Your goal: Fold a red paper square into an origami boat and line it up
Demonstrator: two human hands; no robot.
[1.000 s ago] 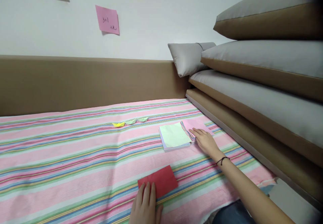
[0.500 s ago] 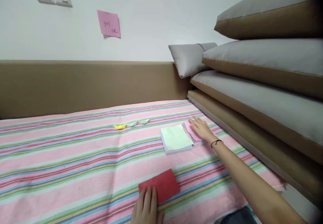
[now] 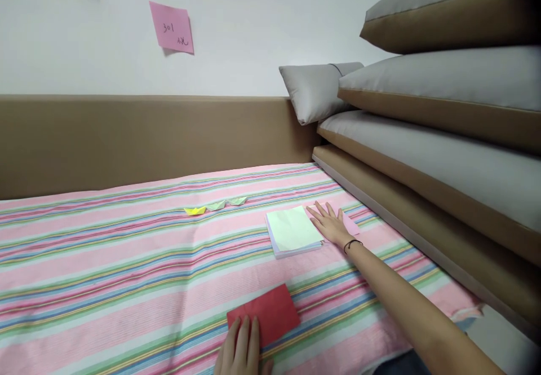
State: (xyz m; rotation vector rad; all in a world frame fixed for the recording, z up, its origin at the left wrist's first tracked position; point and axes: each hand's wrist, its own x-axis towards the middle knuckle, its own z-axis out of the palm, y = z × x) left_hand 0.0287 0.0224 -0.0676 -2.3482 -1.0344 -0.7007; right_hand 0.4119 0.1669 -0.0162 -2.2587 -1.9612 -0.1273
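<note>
Slightly nearer the person than half a second ago, the right hand has fanned its fingers palm-down over pink paper; whether it presses, I cannot tell. Well apart from it, the left hand stays flat on red paper, fingers side by side, most of the sheet showing beyond and right of them. Just left of the right hand sits a green-topped paper stack. Farther out, beyond the left hand, small folded pieces line up on striped cloth.
</note>
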